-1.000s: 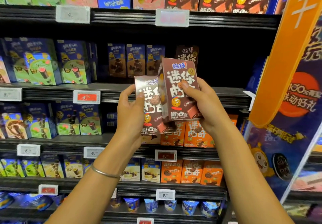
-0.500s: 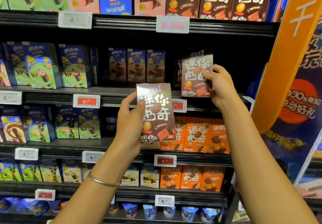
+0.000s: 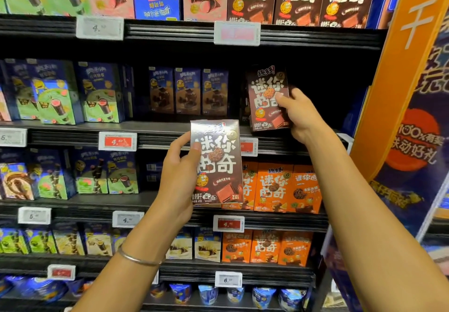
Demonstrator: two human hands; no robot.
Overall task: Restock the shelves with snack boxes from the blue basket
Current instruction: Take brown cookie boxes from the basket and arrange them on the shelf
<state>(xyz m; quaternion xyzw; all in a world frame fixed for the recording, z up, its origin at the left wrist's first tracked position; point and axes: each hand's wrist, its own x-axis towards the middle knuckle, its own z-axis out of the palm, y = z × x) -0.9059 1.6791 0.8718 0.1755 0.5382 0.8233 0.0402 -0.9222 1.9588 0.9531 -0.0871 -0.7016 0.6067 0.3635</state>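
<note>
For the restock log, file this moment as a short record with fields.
left hand: grips a brown box upright, in front of the shelves
right hand: holds a second brown box upright at the dark gap on the shelf
second box set down: cannot tell
next shelf down: orange boxes in a row

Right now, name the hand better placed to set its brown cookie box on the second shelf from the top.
Right. The right hand holds its brown cardboard cookie box upright at the gap there, base near the shelf edge. The left hand grips its glossy box lower, before the orange boxes.
</note>
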